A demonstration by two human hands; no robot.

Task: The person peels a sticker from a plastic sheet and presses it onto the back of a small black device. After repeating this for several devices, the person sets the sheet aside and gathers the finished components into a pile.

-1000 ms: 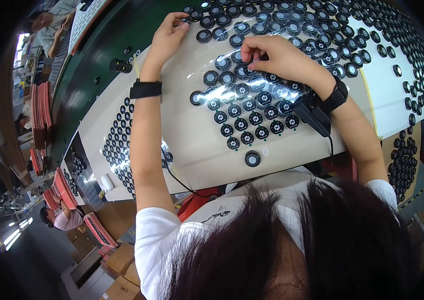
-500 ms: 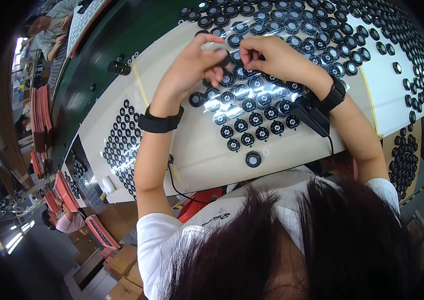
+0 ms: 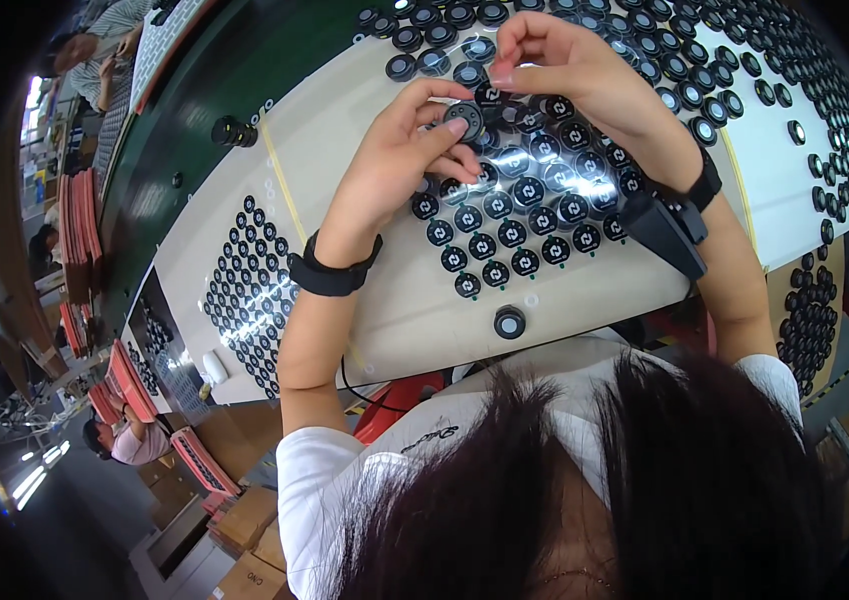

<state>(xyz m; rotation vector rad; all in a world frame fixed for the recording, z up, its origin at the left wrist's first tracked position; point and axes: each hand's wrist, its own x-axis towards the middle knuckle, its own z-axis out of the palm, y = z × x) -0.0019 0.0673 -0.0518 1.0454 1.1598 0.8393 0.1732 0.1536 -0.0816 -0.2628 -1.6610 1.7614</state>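
from my far-off view, at the left, a cluster of small round black pieces (image 3: 250, 265) covers part of the pale tabletop (image 3: 395, 325). next comes my left hand (image 3: 397, 152), its fingers narrowed around a round black cap (image 3: 464, 121), the thumb on the face that shows holes. i would keep that hold at the rim, tilt the face into plain sight, and leave the flat side untouched.

in the middle, rows of round black labels (image 3: 513, 233) with white emblems lie with glossy clear film (image 3: 590, 185), whose glare hides some edges; one loose black puck (image 3: 510, 322) sits near the table edge, apart from the rows. i would keep both wrists high so nothing drags the film.

to the right, my right hand (image 3: 585, 78) hangs over the upper rows, thumb and forefinger pinched close; i cannot tell whether they grip anything. a light, level pinch seems best there. the black box (image 3: 667, 232) by that wrist could snag the film, so i'd lift it clear.
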